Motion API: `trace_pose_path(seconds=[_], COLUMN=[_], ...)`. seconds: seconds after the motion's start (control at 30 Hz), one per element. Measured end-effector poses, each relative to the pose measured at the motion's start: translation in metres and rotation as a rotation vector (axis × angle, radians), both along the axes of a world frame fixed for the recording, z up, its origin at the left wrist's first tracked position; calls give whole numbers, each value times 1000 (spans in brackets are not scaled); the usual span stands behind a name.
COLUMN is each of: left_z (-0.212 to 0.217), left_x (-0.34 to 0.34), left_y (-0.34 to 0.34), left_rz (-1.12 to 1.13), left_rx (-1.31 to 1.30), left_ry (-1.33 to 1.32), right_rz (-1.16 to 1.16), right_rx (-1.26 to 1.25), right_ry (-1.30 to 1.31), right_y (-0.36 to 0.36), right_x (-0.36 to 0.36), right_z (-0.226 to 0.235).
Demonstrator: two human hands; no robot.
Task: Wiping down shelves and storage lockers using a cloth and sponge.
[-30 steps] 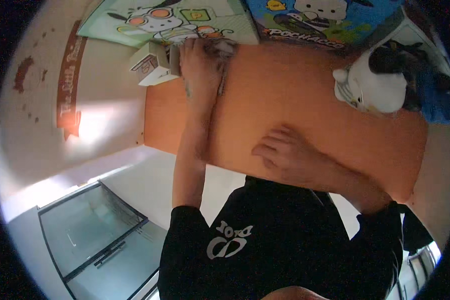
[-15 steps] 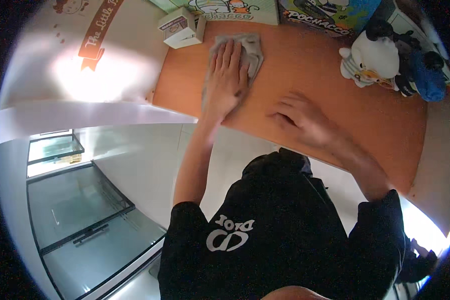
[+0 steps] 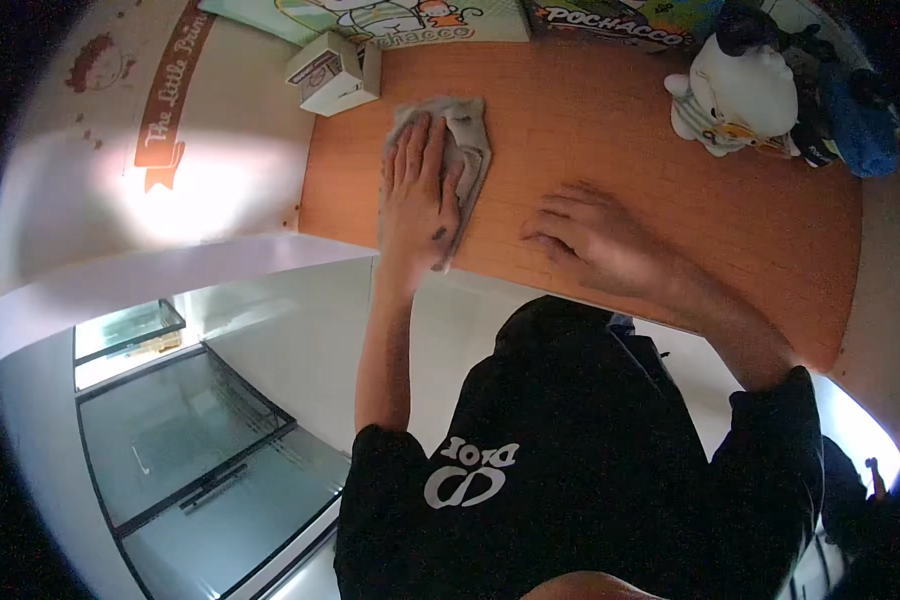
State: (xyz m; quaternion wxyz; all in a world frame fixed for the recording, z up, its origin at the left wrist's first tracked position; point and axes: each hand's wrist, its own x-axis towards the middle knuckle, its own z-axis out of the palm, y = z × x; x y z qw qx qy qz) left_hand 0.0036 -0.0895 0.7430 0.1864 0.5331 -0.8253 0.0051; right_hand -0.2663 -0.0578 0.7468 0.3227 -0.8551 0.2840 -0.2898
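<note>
My left hand lies flat on a grey cloth, pressing it against the orange-brown wooden tabletop. Its fingers are stretched out and point away from me. Part of the cloth shows to the right of the fingers and reaches down to the table's near edge. To the right, my right hand is over the tabletop close to that edge, fingers loosely bent, thumb apart, holding nothing. Some blur softens its outline, and whether it touches the wood I cannot tell.
A small white box stands at the far left, beyond the cloth. Printed cartoon boxes line the back. A white plush dog and a blue plush item sit at the far right. A pale wall borders the table's left side.
My left hand and the cloth have slid slightly toward me on the tabletop. The right hand stays near the front edge with little change. The whole view has shifted a little.
</note>
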Motion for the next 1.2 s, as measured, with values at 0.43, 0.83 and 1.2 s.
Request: trace_pose_path(seconds=[0.43,0.83,1.2], left_z=[-45,-36,-37], left_x=[16,10,14], left_y=[-148,-173,-167], left_rz=[-80,-76,-21], left_rx=[-189,-323,-289], left_ry=[4,1,68], right_rz=[44,99,52], right_rx=[8,48,-61], right_ry=[66,176,-40], right_y=[-10,-11,-12], right_x=[4,4,5], right_z=[-2,-3,-12])
